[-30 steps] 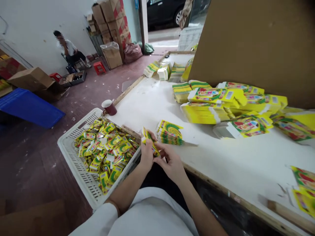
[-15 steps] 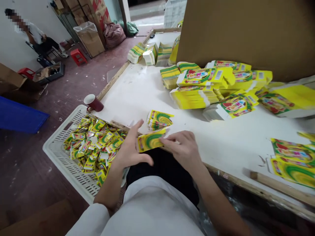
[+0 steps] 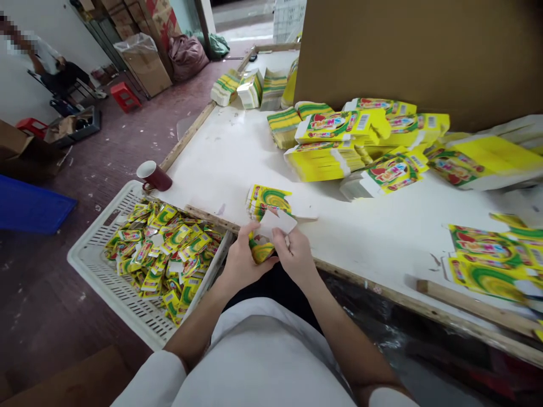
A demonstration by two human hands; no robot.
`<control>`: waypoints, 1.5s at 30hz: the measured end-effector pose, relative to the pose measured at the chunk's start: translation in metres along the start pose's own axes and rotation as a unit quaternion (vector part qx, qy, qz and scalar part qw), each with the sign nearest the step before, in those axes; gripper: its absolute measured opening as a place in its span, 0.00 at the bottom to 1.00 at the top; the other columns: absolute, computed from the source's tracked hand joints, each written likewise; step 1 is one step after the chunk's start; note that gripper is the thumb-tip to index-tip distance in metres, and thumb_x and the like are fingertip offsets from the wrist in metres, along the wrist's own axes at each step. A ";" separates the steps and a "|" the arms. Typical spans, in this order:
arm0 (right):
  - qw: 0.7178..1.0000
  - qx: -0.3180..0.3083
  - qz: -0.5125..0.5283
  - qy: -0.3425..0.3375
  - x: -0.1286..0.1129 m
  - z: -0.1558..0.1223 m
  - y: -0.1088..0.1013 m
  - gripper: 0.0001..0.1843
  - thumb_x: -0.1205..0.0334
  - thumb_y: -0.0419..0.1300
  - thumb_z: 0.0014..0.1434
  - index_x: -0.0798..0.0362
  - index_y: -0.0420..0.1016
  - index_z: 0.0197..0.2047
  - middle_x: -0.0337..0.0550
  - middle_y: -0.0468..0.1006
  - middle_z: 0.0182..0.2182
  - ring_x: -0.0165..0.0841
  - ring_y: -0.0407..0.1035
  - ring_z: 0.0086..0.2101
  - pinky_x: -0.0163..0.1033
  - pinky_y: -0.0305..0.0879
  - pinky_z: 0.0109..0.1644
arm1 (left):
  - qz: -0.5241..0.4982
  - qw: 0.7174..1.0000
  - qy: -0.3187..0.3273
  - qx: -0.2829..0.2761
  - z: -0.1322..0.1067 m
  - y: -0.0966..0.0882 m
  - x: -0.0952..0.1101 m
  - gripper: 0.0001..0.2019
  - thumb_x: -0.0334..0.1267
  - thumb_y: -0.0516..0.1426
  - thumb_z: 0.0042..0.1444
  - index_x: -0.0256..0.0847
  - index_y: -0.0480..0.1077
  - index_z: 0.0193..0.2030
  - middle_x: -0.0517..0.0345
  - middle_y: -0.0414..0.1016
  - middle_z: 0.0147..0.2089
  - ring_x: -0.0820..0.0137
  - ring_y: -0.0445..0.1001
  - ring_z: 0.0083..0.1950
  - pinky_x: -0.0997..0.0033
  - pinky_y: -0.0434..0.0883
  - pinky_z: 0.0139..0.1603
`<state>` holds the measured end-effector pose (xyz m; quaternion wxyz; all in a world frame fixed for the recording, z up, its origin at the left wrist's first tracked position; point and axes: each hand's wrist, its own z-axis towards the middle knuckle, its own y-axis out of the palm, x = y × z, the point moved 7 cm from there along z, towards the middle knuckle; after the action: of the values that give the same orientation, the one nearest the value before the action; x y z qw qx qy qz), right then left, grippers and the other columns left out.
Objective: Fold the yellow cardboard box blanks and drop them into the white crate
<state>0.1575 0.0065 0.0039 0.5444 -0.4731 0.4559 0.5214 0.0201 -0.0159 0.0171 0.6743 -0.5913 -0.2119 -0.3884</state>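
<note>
Both hands meet over the table's near edge around a small yellow-green carton point(image 3: 262, 251), its white inner flaps raised. My left hand point(image 3: 240, 265) grips the carton's body from the left, fingers behind it and thumb along its lower side. The fingers of my right hand point(image 3: 297, 255) are closed on its white flap at the upper right. Just beyond the hands, a small pile of flat cartons point(image 3: 271, 196) lies on the white tabletop point(image 3: 203, 164). To the left, a white plastic basket point(image 3: 106, 302) holds many small yellow cartons point(image 3: 155, 249).
A maroon mug point(image 3: 158, 177) stands at the table's left corner. Stacks of flat cartons point(image 3: 322, 161) lie farther back, before a large brown cardboard sheet point(image 3: 407, 51). More cartons point(image 3: 483, 265) and a wooden strip point(image 3: 475, 305) are at right. A person point(image 3: 63, 70) sits far left.
The carton has gone from flat to partly opened, with its white flaps showing. My left hand has closed around it, and my right hand has moved left onto the flap.
</note>
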 end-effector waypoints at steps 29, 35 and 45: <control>0.981 -0.129 -0.097 -0.112 0.007 -0.018 0.021 0.30 0.67 0.50 0.70 0.42 0.63 0.72 0.43 0.62 0.73 0.39 0.57 0.71 0.50 0.59 0.73 | -0.006 0.998 0.043 0.034 0.011 0.004 -0.018 0.42 0.38 0.66 0.48 0.40 0.52 0.67 0.37 0.61 0.65 0.53 0.70 0.62 0.49 0.71 0.62; 0.989 0.018 -0.103 -0.103 0.017 -0.006 -0.007 0.34 0.56 0.57 0.69 0.46 0.56 0.75 0.49 0.59 0.74 0.43 0.54 0.72 0.56 0.55 0.75 | -0.215 0.959 -0.171 0.076 0.005 -0.009 -0.047 0.37 0.46 0.72 0.45 0.43 0.60 0.58 0.53 0.74 0.49 0.62 0.78 0.49 0.59 0.75 0.52; 0.969 -0.081 -0.181 -0.148 0.005 -0.005 -0.006 0.22 0.48 0.58 0.68 0.44 0.76 0.62 0.50 0.58 0.73 0.49 0.58 0.70 0.57 0.64 0.70 | -0.295 0.929 -0.187 0.122 0.011 -0.022 -0.041 0.20 0.45 0.67 0.54 0.41 0.71 0.50 0.59 0.76 0.39 0.72 0.76 0.38 0.74 0.73 0.39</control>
<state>0.1635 0.0017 -0.0013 0.6511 -0.5080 0.2329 0.5135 -0.0197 0.0057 0.0030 0.5446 -0.4774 -0.5443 -0.4233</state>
